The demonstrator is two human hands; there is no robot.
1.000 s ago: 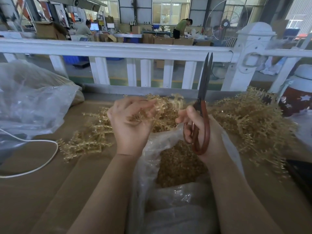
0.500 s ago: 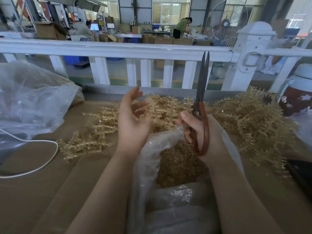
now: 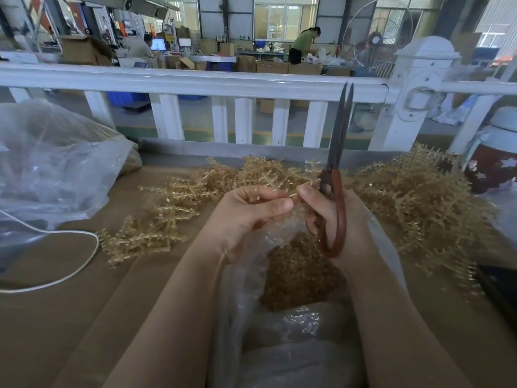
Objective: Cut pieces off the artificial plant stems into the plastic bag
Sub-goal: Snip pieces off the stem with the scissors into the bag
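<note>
Head view shows the left hand (image 3: 249,217) pinching a gold plant stem (image 3: 291,195) over the open plastic bag (image 3: 240,289). The right hand (image 3: 330,219) grips big scissors (image 3: 334,191), blades together and pointing up. To cut well, I think the blades should tip down and snip above the bag so bits fall in. No writing can be read
</note>
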